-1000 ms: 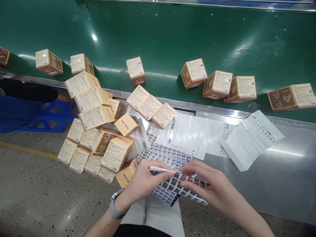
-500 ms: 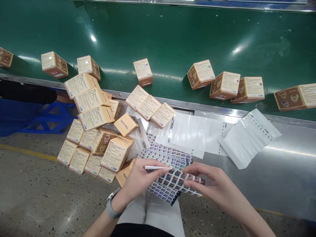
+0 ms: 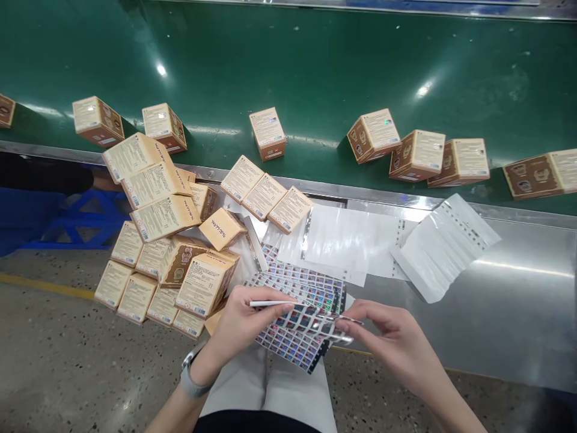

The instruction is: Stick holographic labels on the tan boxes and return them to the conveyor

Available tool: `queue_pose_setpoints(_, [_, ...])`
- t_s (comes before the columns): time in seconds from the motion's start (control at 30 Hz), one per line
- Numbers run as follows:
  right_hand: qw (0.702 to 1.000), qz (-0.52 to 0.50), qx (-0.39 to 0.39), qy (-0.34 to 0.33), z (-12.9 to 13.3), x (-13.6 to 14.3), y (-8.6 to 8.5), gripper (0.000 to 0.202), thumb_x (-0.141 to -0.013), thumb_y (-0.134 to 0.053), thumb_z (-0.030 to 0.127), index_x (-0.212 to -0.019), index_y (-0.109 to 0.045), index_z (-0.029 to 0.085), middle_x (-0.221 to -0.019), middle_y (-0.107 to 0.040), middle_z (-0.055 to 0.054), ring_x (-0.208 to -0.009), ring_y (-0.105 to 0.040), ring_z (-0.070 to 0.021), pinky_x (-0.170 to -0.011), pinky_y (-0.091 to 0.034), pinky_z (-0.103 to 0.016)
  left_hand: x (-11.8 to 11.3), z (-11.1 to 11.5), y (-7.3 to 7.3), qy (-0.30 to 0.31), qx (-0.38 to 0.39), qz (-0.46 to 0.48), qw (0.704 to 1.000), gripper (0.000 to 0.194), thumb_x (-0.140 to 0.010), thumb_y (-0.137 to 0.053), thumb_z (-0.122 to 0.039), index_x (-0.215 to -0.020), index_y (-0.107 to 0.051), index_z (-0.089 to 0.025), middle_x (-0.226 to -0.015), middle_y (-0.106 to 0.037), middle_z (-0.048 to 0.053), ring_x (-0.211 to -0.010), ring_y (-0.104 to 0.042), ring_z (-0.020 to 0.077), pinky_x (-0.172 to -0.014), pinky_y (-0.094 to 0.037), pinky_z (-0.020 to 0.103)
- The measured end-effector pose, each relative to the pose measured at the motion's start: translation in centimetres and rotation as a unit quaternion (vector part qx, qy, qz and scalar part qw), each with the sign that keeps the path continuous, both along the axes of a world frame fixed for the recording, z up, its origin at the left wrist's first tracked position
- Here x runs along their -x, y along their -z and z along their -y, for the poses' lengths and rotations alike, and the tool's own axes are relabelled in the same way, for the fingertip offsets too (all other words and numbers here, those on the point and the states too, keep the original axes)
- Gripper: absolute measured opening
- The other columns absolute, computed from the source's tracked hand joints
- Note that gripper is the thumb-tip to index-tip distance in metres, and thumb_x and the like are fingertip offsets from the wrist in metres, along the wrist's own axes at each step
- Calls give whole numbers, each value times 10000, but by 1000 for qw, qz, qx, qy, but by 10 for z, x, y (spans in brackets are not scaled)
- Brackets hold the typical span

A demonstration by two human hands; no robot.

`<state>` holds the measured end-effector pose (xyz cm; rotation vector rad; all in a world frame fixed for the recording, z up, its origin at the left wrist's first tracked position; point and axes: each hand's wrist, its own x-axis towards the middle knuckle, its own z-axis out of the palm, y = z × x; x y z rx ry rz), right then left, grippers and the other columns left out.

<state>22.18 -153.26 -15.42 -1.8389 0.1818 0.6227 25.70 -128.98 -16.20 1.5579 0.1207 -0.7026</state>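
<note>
2 hands: the left hand point(image 3: 247, 322) pinches the curled sticker sheet point(image 3: 309, 320) at its white edge; the right hand point(image 3: 390, 337) grips its other end between thumb and fingers.
Curled sticker sheet: above the fanned sticker sheets point(image 3: 295, 349), hiding part of them.
Box pile point(image 3: 160, 216): left of the sheets, crowding that side; the nearest box is partly behind the left hand.
Row of 3 boxes point(image 3: 264, 195): beyond the sheets, beside the belt edge.
Green belt point(image 3: 288, 60): 8 boxes visible, 2 cut off by the view.
White sheets point(image 3: 351, 237): overlapping on the steel table point(image 3: 509, 300), beyond the right hand.
Another person's arm point(image 3: 103, 179): behind the pile.
</note>
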Motion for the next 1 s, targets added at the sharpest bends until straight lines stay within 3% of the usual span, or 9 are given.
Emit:
queue_pose_setpoints(0.33, [999, -18, -19, 18, 2, 4, 0, 327, -842, -673, 464, -622, -726, 229, -566, -676, -30, -515, -602, -159, -459, -470, -247, 4, 6, 2, -8, 0, -18, 1000, 84, -793, -748, -253, -799, -819, -208, -765, -787, 63, -684, -731, 183, -607, -572, 237])
queue_pose_setpoints(0.47, [997, -57, -47, -22, 12, 4, 2, 368, -841, -664, 506, -602, -730, 233, -567, -690, -37, -516, -620, -175, -472, -504, -274, 8, 6, 2, -10, 4, -48, 999, 95, -790, -754, -277, -817, -818, -211, -815, -792, 73, -750, -744, 200, -700, -596, 279])
queue_pose_setpoints(0.53, [991, -86, -84, -54, 24, -2, 8, 336, -788, -704, 575, -736, -782, 252, -714, -759, -54, -621, -695, -211, -569, -581, -317, 9, 3, 2, -17, 3, -58, 998, 114, -788, -755, -296, -805, -818, -203, -810, -791, 81, -754, -742, 207, -697, -590, 284])
queue_pose_setpoints(0.6, [989, -81, -102, -66, 36, -15, 21, 476, -761, -686, 662, -1042, -771, 287, -942, -787, -82, -796, -738, -255, -712, -623, -394, 12, -1, 1, -22, -1, -65, 998, 144, -776, -761, -321, -788, -817, -189, -780, -787, 91, -717, -729, 208, -653, -573, 280])
queue_pose_setpoints(0.67, [998, -22, -42, -35, 35, -37, 40, 648, -812, -606, 685, -1338, -602, 307, -1146, -742, -117, -961, -720, -285, -828, -604, -474, 15, -6, -1, -18, -5, -76, 997, 176, -762, -768, -345, -777, -816, -177, -745, -781, 96, -654, -704, 197, -594, -543, 271])
queue_pose_setpoints(0.7, [999, 26, 29, -8, 28, -51, 51, 678, -840, -584, 663, -1409, -523, 301, -1213, -709, -137, -1023, -697, -298, -859, -587, -502, 17, -8, -2, -14, -6, -83, 996, 184, -757, -770, -352, -779, -817, -175, -738, -780, 96, -630, -691, 190, -576, -528, 266])
queue_pose_setpoints(0.77, [975, 145, 166, 25, 0, -80, 72, 823, -819, -602, 661, -1489, -398, 228, -1392, -569, -204, -1248, -560, -366, -977, -501, -580, 23, -11, -3, -15, -3, -102, 995, 190, -753, -772, -362, -784, -819, -181, -735, -780, 92, -607, -674, 180, -559, -507, 259])
queue_pose_setpoints(0.9, [906, 252, 333, -68, -78, -126, 107, 996, -781, -654, 618, -1548, -218, 155, -1590, -277, -239, -1459, -169, -491, -1064, -213, -775, 33, -11, -5, -33, 16, -133, 990, 177, -745, -792, -382, -791, -824, -214, -768, -786, 86, -659, -696, 189, -607, -515, 256])
queue_pose_setpoints(1.0, [885, 244, 387, -83, -115, -141, 122, 1067, -743, -698, 578, -1558, -158, 152, -1599, -237, -248, -1436, -136, -530, -1028, -176, -792, 38, -11, -5, -45, 36, -145, 988, 212, -747, -793, -418, -827, -827, -225, -820, -791, 93, -722, -714, 205, -666, -532, 266])
